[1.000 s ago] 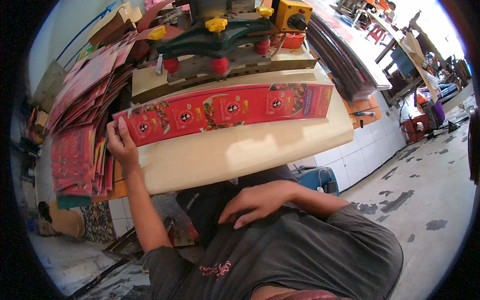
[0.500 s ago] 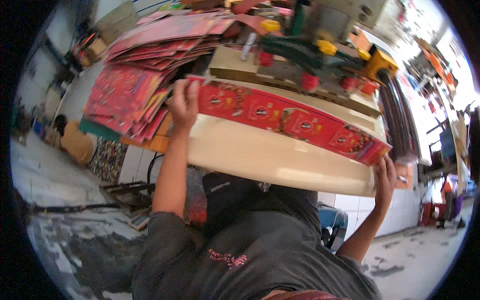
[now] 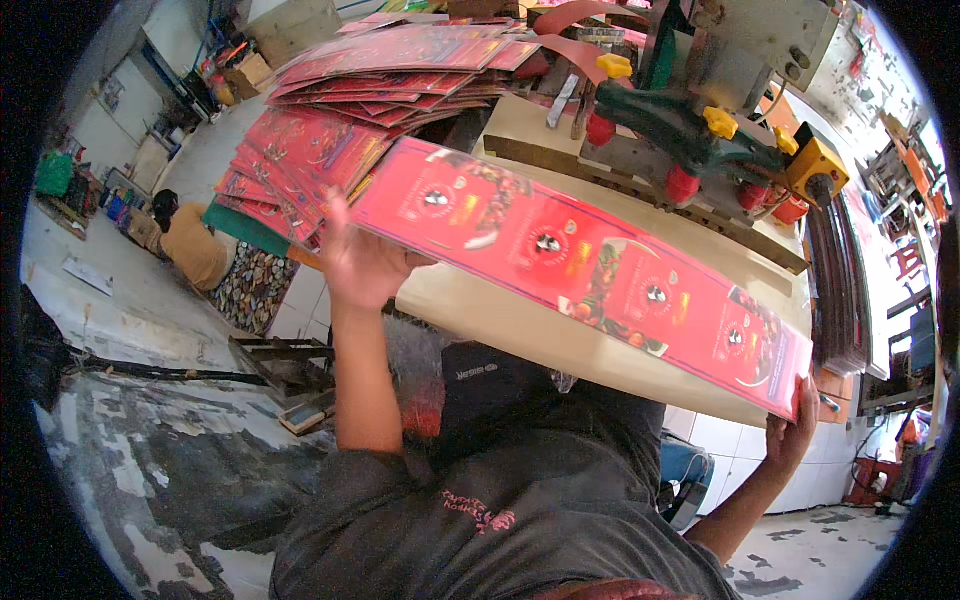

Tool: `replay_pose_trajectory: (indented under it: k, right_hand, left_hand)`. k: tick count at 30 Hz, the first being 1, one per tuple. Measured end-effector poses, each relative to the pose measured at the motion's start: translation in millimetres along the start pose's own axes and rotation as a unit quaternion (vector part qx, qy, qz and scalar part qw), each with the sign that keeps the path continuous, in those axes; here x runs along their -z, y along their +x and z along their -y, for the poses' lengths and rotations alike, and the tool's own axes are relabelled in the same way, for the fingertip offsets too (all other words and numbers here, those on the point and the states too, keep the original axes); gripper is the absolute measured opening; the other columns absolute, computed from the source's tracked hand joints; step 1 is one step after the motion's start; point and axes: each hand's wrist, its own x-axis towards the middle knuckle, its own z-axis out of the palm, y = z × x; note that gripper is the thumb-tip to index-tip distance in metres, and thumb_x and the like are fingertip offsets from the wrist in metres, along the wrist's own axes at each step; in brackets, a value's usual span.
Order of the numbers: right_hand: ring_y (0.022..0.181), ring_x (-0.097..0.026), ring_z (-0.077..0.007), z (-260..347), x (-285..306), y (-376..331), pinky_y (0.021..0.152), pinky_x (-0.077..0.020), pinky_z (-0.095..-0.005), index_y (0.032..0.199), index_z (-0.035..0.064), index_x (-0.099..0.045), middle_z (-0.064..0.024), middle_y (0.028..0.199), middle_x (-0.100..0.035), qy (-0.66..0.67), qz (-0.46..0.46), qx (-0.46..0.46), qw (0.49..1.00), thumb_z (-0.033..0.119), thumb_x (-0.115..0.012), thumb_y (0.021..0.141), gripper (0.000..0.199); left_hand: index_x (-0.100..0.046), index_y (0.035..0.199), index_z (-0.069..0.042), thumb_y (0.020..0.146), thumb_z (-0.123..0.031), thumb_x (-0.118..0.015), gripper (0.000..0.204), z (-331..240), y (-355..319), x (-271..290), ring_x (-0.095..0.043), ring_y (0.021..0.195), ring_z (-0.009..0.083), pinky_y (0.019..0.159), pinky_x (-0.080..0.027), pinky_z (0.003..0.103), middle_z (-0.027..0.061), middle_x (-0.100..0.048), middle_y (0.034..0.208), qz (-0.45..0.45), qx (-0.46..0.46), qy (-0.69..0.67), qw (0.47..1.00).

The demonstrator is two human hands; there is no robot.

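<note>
A long red printed sheet slants across the front of the machine, its left end higher in the picture than its right. My right hand pinches the lower right corner. At the left end my left hand bears the sheet, a finger pointing up past its edge and the thumb under its lower edge; the other fingers are partly hidden. Beneath lies a smooth cream board. Left of the sheet, a stack of similar red printed sheets fans out in uneven layers.
Behind the sheet stands a machine with a dark green clamp arm, yellow knobs and red feet. A yellow control box is at its right. Dark stacked strips lie farther right. A person crouches at far left.
The red sheet has come up off the board and turned more face-on toward me. My left hand has rolled from gripping the top left corner to palm-up beneath the left end.
</note>
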Motion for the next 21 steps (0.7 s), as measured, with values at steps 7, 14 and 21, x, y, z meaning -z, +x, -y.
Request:
replay_pose_trajectory:
  k: [7, 14, 21]
  right_hand:
    - [0.065, -0.063, -0.0081, 111.6, -159.8, -16.6, 0.05, -0.0467, -0.0181, 0.138, 0.001, -0.056, -0.0083, 0.103, -0.069, 0.128, 0.059, -0.053, 0.989, 0.019, -0.055, 0.107, 0.037]
    - [0.066, -0.067, -0.0107, 168.6, -229.7, -34.0, 0.047, -0.0442, -0.0207, 0.131, -0.0004, -0.056, -0.0061, 0.084, -0.07, 0.316, 0.289, -0.194, 0.883, 0.023, -0.056, 0.105, 0.035]
    - [0.074, -0.067, -0.0126, 155.3, -221.2, -7.7, 0.064, -0.0519, -0.0247, 0.119, -0.0021, -0.066, -0.0112, 0.092, -0.076, 0.102, 0.327, -0.058, 0.938, 0.018, -0.059, 0.105, 0.026]
  left_hand:
    - [-0.005, 0.162, -0.003, 0.097, -0.057, -0.061, 0.102, 69.1, -44.3, -46.1, -0.043, 0.144, 0.0448, 0.116, -0.035, 0.064, 0.0293, -0.037, 0.159, 0.026, -0.032, 0.087, 0.995]
    - [-0.011, 0.162, -0.007, 0.104, -0.015, -0.059, 0.076, 96.2, -31.3, -72.1, -0.065, 0.119, 0.0275, 0.096, -0.058, 0.044, 0.0156, -0.057, 0.139, -0.186, -0.14, 0.242, 0.942]
    - [-0.049, 0.142, -0.004, 0.101, -0.01, -0.063, 0.043, 5.0, 34.4, -55.0, -0.064, 0.114, 0.0199, 0.1, -0.055, 0.041, 0.0078, -0.063, 0.13, -0.208, -0.295, 0.296, 0.884]
